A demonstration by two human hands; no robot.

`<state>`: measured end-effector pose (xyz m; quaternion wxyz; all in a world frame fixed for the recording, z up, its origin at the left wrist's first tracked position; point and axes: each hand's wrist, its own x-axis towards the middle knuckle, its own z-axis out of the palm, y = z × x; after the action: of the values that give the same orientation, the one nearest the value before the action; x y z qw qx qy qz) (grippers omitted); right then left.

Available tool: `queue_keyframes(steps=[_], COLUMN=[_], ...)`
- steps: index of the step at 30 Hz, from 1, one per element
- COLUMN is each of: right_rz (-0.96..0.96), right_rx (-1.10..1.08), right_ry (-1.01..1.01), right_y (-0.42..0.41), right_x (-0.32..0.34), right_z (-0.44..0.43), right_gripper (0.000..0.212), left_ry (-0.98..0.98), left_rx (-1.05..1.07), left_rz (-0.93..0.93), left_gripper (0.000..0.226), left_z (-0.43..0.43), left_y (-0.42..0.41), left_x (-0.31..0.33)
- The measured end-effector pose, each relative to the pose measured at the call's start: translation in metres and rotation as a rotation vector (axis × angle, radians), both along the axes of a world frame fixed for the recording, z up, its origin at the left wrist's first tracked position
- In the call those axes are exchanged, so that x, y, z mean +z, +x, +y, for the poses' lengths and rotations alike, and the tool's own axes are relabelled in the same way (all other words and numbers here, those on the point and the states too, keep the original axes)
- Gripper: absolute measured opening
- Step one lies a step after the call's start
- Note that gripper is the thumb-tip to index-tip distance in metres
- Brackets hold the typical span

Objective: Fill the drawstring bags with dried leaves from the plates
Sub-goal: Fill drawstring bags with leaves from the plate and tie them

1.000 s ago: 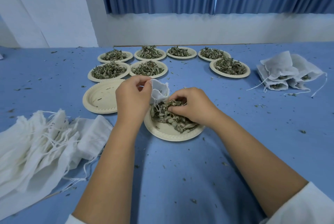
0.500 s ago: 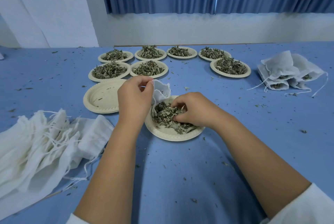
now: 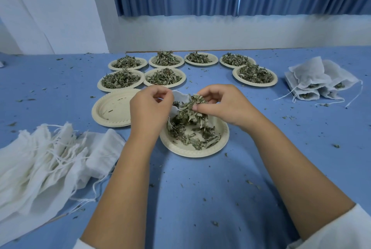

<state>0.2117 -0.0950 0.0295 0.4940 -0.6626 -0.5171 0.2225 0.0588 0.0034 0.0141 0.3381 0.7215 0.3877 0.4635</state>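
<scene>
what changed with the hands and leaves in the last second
The right hand was down in the leaves on the near plate; it has pinched up a clump and raised it to the mouth of the bag. The left hand still holds the bag open in the same spot. The full plates, empty bags and filled bags have not moved.

Bag (image 3: pixel 181 96) mostly hidden behind left hand (image 3: pixel 149 108) and leaves (image 3: pixel 190 108); mouth not readable. Spare-bag pile (image 3: pixel 40 164) runs off picture's left edge. Plate stack (image 3: pixel 112 108): count too fine.
</scene>
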Motion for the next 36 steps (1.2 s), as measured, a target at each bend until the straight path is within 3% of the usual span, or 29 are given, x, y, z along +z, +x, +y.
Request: queue_keyframes(steps=[10,14,18,23,26,29,36], right_rz=[0.139,0.286,0.362,0.169,-0.118,-0.368,-0.685], right_rx=[-0.080,-0.076,-0.090,-0.178,-0.248,-0.215,-0.111], right_ry=[0.130,0.163,0.149,0.168,0.150,0.114,0.022], right_y=[0.002,-0.004,-0.012,-0.015,-0.015,-0.018,-0.016], right_x=[0.006,0.002,-0.009,-0.020,-0.024,-0.025,-0.018], right_z=[-0.003,0.002,0.009,0.015,0.015,0.014,0.010], right_gripper=[0.019,0.013,0.023,0.023,0.024,0.020,0.025], left_ry=[0.004,-0.011,-0.042,-0.127,-0.175,-0.200,-0.155], left_rx=[-0.019,-0.050,-0.069,-0.099,-0.125,-0.152,-0.194], left_rz=[0.024,0.037,0.053,-0.024,-0.057,-0.066,-0.016], left_gripper=[0.018,0.014,0.010,0.014,0.018,0.017,0.010], left_z=[-0.001,-0.003,-0.004,-0.005,-0.006,-0.008,-0.011], left_y=[0.000,0.003,0.006,0.006,0.007,0.008,0.009], left_x=[0.000,-0.001,-0.001,0.000,0.000,0.000,0.001])
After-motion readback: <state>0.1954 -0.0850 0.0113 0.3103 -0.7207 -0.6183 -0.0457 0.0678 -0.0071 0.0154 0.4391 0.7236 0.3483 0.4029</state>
